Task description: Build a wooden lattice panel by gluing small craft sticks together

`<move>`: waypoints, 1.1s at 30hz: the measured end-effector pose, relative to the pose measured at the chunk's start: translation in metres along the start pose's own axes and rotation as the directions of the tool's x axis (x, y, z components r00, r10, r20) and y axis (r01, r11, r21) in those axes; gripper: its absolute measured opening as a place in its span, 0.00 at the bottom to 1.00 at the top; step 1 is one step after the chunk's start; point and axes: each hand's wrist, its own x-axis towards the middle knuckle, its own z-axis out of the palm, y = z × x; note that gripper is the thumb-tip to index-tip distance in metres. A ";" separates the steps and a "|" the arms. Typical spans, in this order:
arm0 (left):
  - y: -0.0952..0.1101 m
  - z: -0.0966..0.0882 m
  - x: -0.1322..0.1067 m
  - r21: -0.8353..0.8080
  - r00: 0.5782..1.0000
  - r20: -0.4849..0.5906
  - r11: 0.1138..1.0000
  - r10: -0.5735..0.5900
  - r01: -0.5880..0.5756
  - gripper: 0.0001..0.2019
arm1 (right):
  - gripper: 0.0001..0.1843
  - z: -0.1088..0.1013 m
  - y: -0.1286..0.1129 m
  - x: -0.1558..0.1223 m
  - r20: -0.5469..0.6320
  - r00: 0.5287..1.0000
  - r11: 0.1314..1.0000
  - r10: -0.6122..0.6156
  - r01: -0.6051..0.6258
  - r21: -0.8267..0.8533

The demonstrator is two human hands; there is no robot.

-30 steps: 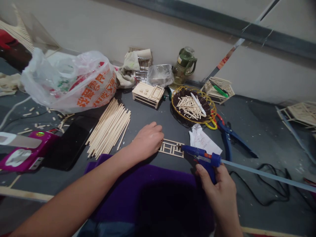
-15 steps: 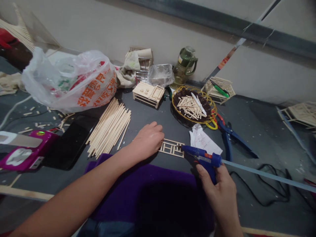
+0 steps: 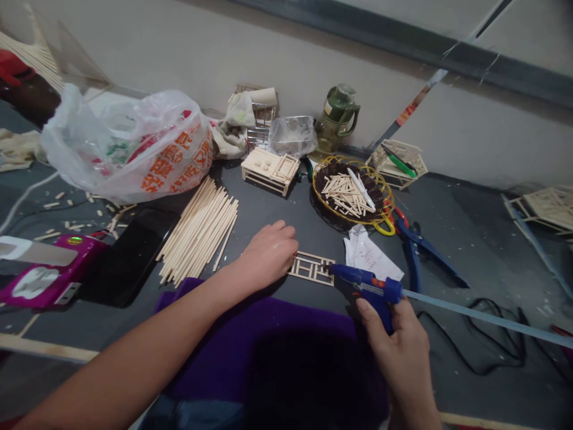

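A small flat frame of thin wooden sticks [image 3: 308, 267] lies on the dark tabletop in front of me. My left hand [image 3: 271, 251] is closed at its left end; the fingertips and that end of the frame are partly hidden. In my right hand [image 3: 398, 346] is a blue hot glue gun [image 3: 364, 282], gripped by its handle. Its nozzle tip is at the frame's right end; whether it touches the wood I cannot tell. A long pale glue stick [image 3: 487, 319] sticks out of the gun's back.
Left of my hand lies a pile of wooden sticks [image 3: 201, 233], then a phone [image 3: 129, 257] and purple power strip [image 3: 49, 275]. Behind are a plastic bag [image 3: 129, 149], a stick-built model [image 3: 268, 170] and a basket [image 3: 317, 194]. Blue-handled pliers [image 3: 425, 251] and black cable [image 3: 483, 364] lie right.
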 end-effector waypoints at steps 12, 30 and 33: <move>0.000 0.000 0.000 0.002 1.000 -0.008 1.000 0.003 -0.003 0.10 | 0.23 -0.003 -0.002 -0.001 0.034 0.996 0.997 0.080 -0.081 0.021; 0.000 0.002 0.000 0.006 1.000 -0.015 1.000 0.003 -0.003 0.10 | 0.25 -0.002 -0.003 -0.001 -0.010 1.000 1.000 0.014 -0.014 -0.006; 0.000 0.003 0.000 0.004 1.000 -0.024 1.000 0.005 -0.005 0.10 | 0.26 -0.002 -0.002 -0.001 -0.016 1.000 1.000 0.014 -0.014 -0.001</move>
